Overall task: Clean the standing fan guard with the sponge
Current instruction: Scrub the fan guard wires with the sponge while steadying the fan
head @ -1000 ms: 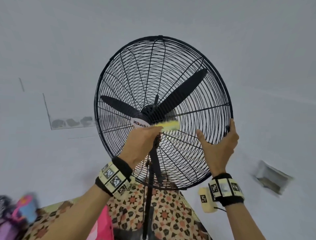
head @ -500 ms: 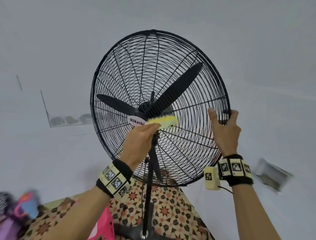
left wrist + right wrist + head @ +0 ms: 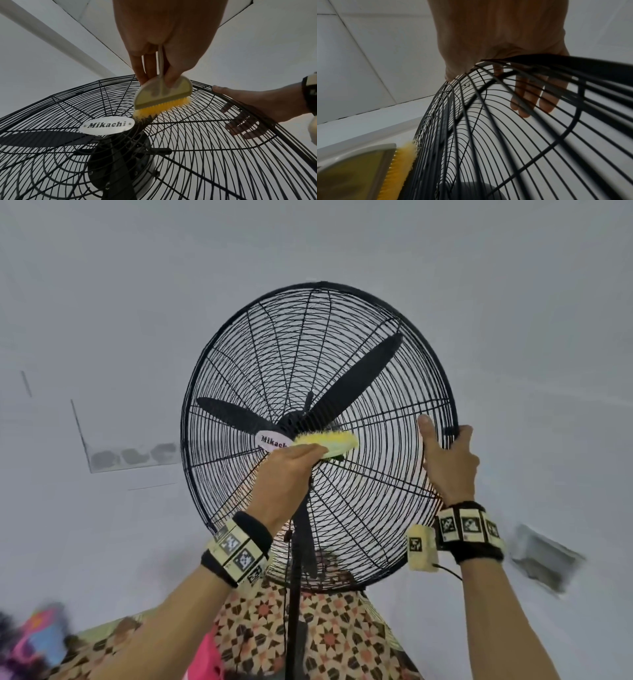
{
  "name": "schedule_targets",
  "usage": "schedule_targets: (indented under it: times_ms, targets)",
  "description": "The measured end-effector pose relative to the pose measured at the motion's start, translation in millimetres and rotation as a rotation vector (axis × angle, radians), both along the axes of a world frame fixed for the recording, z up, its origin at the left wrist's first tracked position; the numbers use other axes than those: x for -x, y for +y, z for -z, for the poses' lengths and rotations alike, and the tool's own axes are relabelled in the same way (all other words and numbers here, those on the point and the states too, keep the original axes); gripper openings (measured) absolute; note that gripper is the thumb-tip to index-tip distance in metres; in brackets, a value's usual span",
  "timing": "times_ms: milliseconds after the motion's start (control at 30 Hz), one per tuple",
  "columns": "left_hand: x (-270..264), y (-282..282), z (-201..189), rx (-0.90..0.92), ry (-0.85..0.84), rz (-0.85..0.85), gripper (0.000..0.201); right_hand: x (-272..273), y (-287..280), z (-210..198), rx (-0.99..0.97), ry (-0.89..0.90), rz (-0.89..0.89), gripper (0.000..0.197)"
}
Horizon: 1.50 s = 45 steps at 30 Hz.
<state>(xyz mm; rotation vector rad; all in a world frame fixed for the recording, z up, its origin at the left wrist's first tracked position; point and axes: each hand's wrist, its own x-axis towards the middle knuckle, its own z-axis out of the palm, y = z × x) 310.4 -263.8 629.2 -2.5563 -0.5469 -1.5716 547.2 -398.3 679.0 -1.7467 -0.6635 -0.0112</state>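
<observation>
The right hand (image 3: 448, 460) has climbed the guard (image 3: 342, 364) rim and now grips it; the left hand (image 3: 284, 474) holds the sponge (image 3: 325, 442), a bristled scrubber, lengthwise across wires just beyond its fingertips

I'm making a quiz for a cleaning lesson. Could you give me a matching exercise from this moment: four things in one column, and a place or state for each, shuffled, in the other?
Column one
1. yellow-bristled scrub brush with pale plastic back
2. right hand
3. silver oval Mikachi nameplate
4. black fan blades

Column two
A. behind the wires, inside the black wire fan guard
B. gripping the guard's outer rim
C. fixed at the guard's centre
D. held by the left hand, bristles on the wires beside the centre

Pairs: 1-D, 2-B, 3-C, 4-A
</observation>
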Motion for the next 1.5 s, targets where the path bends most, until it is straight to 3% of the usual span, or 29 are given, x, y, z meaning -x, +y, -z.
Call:
schedule_targets:
  times_ms: [233, 400, 500, 600, 800, 933, 1033, 1233, 1500]
  targets:
    - [-10.3, -6.1, -14.8, -0.012, 0.02, 0.006, 0.037, -8.2, 0.8, -3.9, 0.003, 0.065, 0.002, 0.113]
    - [-14.6, -7.1, -23.6, 0.041, -0.053, -0.016, 0.028, -5.0, -4.4, -4.7, 0.0, 0.052, -0.012, 0.106]
    - [-14.4, -14.1, -11.7, 0.016, 0.095, -0.015, 0.033, -2.7, -4.7, -5.2, 0.013, 0.036, -0.021, 0.103]
    - [1.9, -11.3, -9.8, 0.111, 0.222, 0.01, 0.029, -3.7, -6.5, -3.5, 0.003, 0.029, -0.016, 0.099]
    - [-4.2, -11.4, -38.2, 0.115, 0.016, 0.043, 0.028, 3.5, -11.8, 5.5, -0.019, 0.008, -0.035, 0.082]
    - [-17.5, -25.6, -17.5, 0.003, 0.138, 0.016, 0.033, -0.7, -11.5, 3.3, -0.011, 0.025, -0.054, 0.083]
    - [-4.0, -29.1, -1.0, 0.062, 0.27, 0.048, 0.035, -2.3, -11.4, 5.6, -0.023, 0.032, -0.037, 0.085]
    - [-5.6, -32.3, -30.7, 0.012, 0.039, 0.05, 0.03, 6.0, -17.8, 7.2, -0.05, 0.009, -0.035, 0.082]
    - [-8.3, -45.1, 18.0, 0.053, 0.171, 0.045, 0.035, 3.8, -20.9, 14.2, -0.069, 0.019, -0.062, 0.081]
